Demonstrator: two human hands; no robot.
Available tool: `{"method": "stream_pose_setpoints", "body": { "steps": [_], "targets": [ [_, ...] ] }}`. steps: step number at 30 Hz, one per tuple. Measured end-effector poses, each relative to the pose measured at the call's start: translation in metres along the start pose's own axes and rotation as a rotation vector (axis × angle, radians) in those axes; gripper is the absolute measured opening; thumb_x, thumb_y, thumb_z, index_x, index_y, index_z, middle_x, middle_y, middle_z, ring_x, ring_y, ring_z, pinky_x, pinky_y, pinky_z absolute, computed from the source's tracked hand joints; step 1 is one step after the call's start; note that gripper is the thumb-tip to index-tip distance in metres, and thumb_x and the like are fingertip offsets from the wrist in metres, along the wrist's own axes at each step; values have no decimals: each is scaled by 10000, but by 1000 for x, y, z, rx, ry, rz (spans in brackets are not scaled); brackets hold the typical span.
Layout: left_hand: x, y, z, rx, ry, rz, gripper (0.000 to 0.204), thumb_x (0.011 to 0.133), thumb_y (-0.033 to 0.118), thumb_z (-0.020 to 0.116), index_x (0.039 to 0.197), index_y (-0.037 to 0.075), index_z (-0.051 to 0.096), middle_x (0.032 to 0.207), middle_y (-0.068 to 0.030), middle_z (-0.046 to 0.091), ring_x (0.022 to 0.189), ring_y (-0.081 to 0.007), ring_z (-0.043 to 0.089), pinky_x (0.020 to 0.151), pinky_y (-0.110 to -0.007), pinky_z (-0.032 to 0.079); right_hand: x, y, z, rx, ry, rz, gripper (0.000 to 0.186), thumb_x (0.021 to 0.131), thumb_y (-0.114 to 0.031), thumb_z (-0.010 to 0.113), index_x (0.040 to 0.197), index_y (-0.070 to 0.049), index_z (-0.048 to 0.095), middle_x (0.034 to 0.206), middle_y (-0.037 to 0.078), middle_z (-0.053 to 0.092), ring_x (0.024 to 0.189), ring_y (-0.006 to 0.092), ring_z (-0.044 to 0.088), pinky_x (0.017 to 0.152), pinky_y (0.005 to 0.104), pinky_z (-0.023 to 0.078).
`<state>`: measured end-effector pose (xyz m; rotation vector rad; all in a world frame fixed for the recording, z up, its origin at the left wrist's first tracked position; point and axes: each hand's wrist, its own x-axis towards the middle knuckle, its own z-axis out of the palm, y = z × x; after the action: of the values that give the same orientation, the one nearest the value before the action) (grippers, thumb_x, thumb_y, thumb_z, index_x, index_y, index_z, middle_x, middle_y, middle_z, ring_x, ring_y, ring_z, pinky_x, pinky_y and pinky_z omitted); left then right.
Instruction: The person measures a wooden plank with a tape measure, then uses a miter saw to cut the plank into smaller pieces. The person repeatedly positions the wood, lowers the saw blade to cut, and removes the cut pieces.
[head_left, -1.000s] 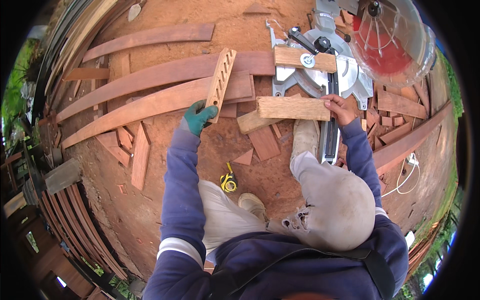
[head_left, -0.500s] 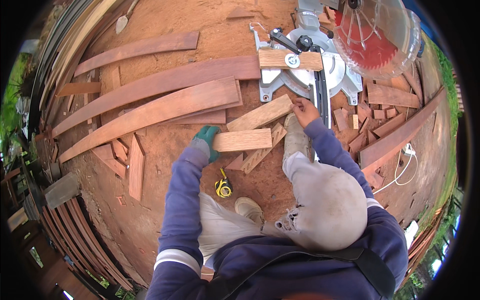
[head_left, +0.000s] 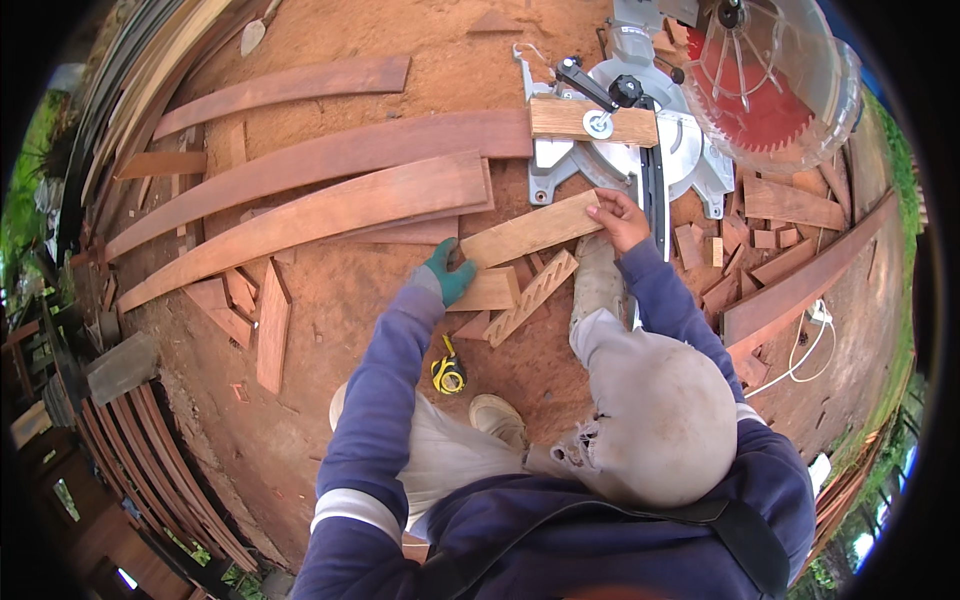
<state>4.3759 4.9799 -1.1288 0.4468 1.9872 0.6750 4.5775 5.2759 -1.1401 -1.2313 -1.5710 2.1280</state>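
A short, light-brown wooden board is slanted across in front of me, its right end raised toward the saw. My right hand, bare, pinches that right end between thumb and fingers. At the left end, my left hand in a green glove closes its fingers on the board's edge. Partly hidden under this board and the glove lies a second short board. Beside it rests a narrow wooden strip with slanted slots. A yellow and black tape measure sits on the dirt closer to me.
At the upper right stands a mitre saw with a red blade and a clamped wood block. Long curved planks spread to the left. Offcuts, a long plank and a white cord lie right.
My left hand has shifted from the lower board to the upper board's left end. The lower board has moved left and turned slightly; the upper one is lifted a little rightward.
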Motion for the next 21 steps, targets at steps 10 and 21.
{"method": "stream_pose_setpoints", "body": {
  "steps": [10,21],
  "targets": [
    [2,65,16,-820,-24,-32,561,972,351,686,1383,26,486,1192,-126,650,1029,-229,683,909,-375,566,-25,-2,-41,-28,22,-124,410,929,-198,740,1248,22,606,1084,94,712,955,190,692,836,316,566],
    [2,65,6,-849,100,-71,456,956,412,700,1220,55,597,1084,-88,697,878,-214,719,772,-352,612,10,-120,12,-563,349,-576,464,905,-276,781,1217,25,614,812,64,659,718,129,616,666,288,520]
  ]
}}
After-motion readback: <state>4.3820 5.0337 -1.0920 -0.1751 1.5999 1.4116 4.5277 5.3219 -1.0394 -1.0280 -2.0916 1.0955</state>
